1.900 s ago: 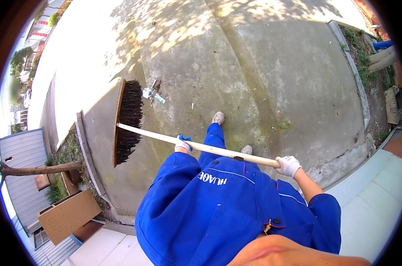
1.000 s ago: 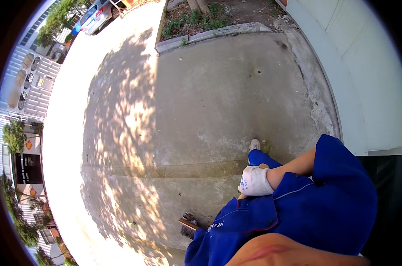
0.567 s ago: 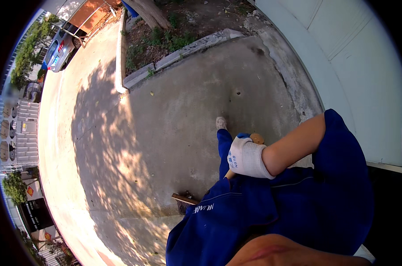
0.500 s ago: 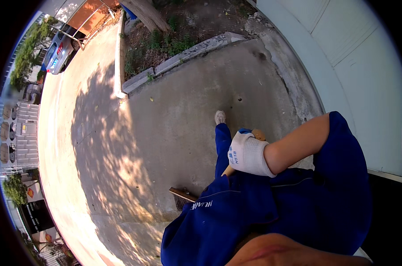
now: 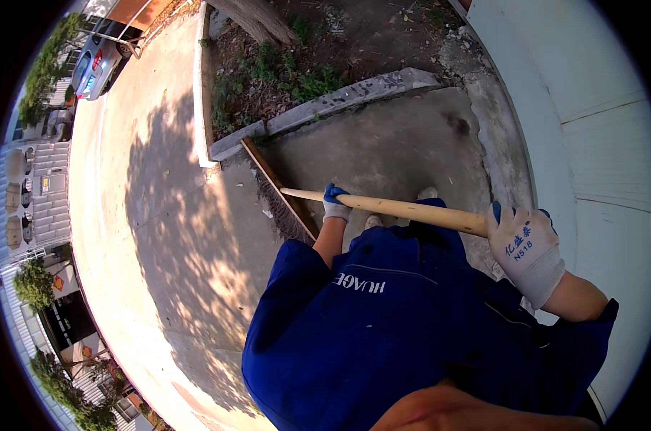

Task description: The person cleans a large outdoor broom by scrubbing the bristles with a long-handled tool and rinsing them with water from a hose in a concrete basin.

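A push broom lies across in front of me, its long pale wooden handle (image 5: 412,210) running from right to left. The wide wooden broom head (image 5: 271,172) with dark bristles rests on the concrete at the left, close to the kerb corner. Lower on the handle, near the head, my left hand (image 5: 334,203) is wrapped round it in a white and blue work glove. My right hand (image 5: 524,243), in a matching glove, closes over the handle's upper end at the right. My shoes show partly beneath the handle.
A concrete kerb (image 5: 354,92) borders a soil bed with small plants and a tree trunk (image 5: 257,20). A pale wall (image 5: 591,136) runs along the right. Farther left, a silver car (image 5: 99,68) stands beyond dappled shade on the pavement.
The broom head has swung forward from beside my body toward the kerb. My right hand has moved right with the handle's end, and my left hand has come into view.
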Tool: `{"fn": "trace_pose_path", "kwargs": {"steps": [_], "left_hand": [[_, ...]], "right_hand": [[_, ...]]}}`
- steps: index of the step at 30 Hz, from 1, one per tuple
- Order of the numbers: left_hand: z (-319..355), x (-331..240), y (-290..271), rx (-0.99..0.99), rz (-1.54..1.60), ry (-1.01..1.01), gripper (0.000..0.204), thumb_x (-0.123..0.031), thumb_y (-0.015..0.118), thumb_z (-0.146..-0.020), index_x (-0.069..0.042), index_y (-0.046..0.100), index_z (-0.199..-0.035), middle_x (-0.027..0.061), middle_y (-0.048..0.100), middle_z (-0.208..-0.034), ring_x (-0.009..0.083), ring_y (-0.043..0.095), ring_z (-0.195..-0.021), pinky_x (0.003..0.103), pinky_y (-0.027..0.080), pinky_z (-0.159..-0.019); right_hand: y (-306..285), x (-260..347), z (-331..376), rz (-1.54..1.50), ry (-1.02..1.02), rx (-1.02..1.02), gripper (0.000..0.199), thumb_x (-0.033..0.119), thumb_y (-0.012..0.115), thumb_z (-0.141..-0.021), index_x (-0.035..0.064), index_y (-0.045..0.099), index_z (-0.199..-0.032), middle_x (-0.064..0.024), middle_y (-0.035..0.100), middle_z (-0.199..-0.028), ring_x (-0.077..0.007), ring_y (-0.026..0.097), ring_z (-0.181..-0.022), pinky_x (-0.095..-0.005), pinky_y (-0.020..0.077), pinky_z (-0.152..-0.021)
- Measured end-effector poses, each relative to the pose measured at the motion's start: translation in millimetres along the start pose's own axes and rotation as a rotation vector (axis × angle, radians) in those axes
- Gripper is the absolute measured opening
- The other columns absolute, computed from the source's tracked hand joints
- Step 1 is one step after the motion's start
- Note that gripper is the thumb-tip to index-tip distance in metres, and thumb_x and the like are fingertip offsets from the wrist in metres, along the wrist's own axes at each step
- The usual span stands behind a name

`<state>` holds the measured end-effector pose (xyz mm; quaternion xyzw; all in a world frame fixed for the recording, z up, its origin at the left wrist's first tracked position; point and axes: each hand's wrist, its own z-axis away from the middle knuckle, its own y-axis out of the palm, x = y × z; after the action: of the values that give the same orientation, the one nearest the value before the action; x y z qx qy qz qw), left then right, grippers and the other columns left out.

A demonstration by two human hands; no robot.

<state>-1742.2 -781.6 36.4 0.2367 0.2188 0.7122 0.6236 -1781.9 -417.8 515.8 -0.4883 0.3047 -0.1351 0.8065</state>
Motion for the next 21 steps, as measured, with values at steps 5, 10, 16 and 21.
{"fn": "trace_pose_path", "kwargs": {"steps": [5,10,16,21], "left_hand": [[-118,84,219,0.168,-0.171,0.028,0.038,-0.024,0.067,-0.084,-0.023,0.043,-0.055,-0.0079,0.048,-0.051,0.0092,0.051,-0.049,0.027,0.045,-0.052],[-177,197,361,0.201,-0.213,0.035,0.031,-0.022,0.069,-0.084,-0.016,0.047,-0.063,-0.0025,0.051,-0.056,0.0144,0.055,-0.059,0.031,0.050,-0.064],[-210,265,541,0.286,-0.278,0.195,0.033,-0.037,0.070,-0.081,-0.014,0.051,-0.067,0.0005,0.051,-0.058,0.0194,0.054,-0.060,0.035,0.051,-0.071],[-384,271,580,-0.011,-0.475,0.238,0.035,-0.016,0.055,-0.087,-0.019,0.040,-0.055,-0.0028,0.044,-0.048,0.0134,0.038,-0.041,0.028,0.039,-0.045]], "right_hand": [[114,-168,-55,-0.155,0.234,-0.152,0.022,0.020,0.068,-0.077,0.0092,0.056,-0.093,-0.0048,0.053,-0.068,-0.0175,0.057,-0.059,-0.0329,0.0446,-0.054],[261,-345,-73,-0.448,0.425,-0.194,0.028,0.020,0.073,-0.069,0.0089,0.056,-0.089,-0.0078,0.056,-0.069,-0.0257,0.058,-0.060,-0.0360,0.0454,-0.054],[336,-475,-41,-0.703,0.598,0.021,0.022,0.019,0.073,-0.066,0.0086,0.054,-0.071,-0.0115,0.059,-0.064,-0.0301,0.060,-0.056,-0.0382,0.0472,-0.053],[380,-513,-70,-0.668,0.739,0.228,0.025,0.027,0.073,-0.065,0.0105,0.057,-0.075,-0.0092,0.062,-0.069,-0.0287,0.062,-0.064,-0.0397,0.0492,-0.061]]}}
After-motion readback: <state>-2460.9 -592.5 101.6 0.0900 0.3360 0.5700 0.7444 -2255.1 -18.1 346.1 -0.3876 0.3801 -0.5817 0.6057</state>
